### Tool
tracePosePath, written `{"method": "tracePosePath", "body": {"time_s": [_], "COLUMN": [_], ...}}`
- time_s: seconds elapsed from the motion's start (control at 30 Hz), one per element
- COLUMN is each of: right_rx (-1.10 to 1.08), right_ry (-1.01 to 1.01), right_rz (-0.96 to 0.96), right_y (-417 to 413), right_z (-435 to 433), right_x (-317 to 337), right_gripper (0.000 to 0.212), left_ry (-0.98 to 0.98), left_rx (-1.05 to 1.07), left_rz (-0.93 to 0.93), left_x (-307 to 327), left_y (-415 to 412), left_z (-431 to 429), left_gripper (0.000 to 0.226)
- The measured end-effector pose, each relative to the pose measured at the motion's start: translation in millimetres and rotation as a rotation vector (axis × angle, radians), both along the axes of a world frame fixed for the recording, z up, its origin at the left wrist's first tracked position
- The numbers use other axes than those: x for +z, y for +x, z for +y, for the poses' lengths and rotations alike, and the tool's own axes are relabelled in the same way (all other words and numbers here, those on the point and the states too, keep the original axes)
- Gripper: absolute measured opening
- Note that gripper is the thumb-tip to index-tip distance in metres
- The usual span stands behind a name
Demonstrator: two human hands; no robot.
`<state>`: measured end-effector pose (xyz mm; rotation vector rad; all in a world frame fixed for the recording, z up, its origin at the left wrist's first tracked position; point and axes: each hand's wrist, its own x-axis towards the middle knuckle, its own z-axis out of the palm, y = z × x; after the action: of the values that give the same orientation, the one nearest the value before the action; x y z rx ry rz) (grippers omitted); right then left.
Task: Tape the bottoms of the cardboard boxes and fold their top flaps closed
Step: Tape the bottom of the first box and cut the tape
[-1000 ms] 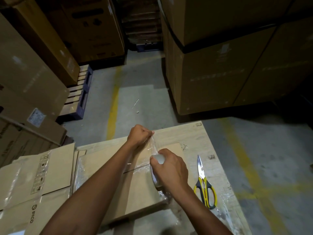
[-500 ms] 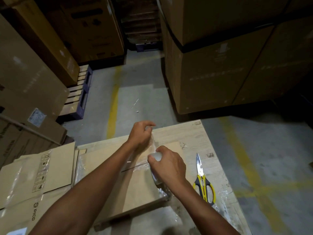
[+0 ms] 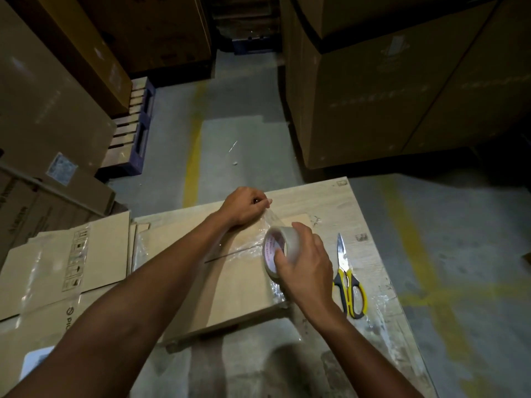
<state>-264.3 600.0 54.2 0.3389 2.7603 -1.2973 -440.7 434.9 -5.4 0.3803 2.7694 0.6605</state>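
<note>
Pinching tape end, left grip; right grip around roll, red print unreadable, over cardboard box

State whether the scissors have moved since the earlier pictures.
No. The scissors lie where they lay on the table, tips beside the same dark mark, right of the box.

Left hand, right hand: fingers curled.

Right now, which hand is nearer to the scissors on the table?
Right. The right hand, gripping the tape roll, is just beside the scissors, on their left; the left hand pinches the tape end farther off, over the cardboard box's far edge.
</note>
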Motion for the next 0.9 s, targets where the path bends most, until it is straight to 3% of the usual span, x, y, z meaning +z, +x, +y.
{"method": "tracePosePath", "body": {"time_s": [0.13, 0.33, 0.5, 0.9], "right_rx": [0.063, 0.292, 0.324, 0.317], "right_ry": [0.061, 0.242, 0.279, 0.331], "right_rz": [-0.014, -0.282, -0.378, -0.38], "right_y": [-5.6, 10.7, 47.3, 79.3], "right_z": [7.3, 22.0, 18.9, -13.3], "right_x": [3.5, 22.4, 16.0, -18.7], "right_gripper": [0.057, 0.085, 0.083, 0.089], "left_ry": [0.005, 0.032, 0.03, -0.017], "left_rx": [0.001, -0.044, -0.056, -0.065], "left_rz": [-0.002, 0.078, 0.097, 0.078], "left_x": [-1.8, -12.3, -12.9, -1.4], "left_y": [-2.5, -9.4, -6.7, 4.5], "left_z": [-2.8, -4.7, -4.1, -2.7], "left_gripper": [0.063, 0.042, 0.039, 0.038]}}
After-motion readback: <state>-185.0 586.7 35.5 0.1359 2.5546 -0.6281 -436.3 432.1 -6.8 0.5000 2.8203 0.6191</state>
